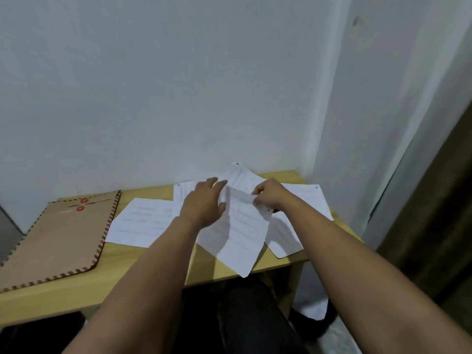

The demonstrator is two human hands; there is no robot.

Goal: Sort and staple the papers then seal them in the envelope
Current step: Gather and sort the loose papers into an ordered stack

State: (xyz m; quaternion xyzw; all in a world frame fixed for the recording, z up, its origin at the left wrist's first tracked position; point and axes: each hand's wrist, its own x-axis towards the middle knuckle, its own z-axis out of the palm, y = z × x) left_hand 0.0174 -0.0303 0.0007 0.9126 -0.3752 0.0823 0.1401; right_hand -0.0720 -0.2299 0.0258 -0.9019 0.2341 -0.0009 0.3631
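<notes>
Several white printed sheets lie spread over the right half of a light wooden table [143,261]. My right hand [268,196] pinches the top corner of one sheet [242,238], which hangs tilted above the table with its lower corner past the front edge. My left hand [204,203] hovers beside that sheet, fingers apart, reaching toward a sheet [241,175] leaning against the wall. Another sheet [143,221] lies flat to the left, and one more [309,198] at the far right. A brown envelope [58,238] with a striped border and red string buttons lies at the table's left. No stapler is visible.
A white wall [178,85] stands right behind the table, with a corner on the right. A dark curtain [434,213] hangs at the far right. My dark-clothed legs [245,315] are under the table's front edge.
</notes>
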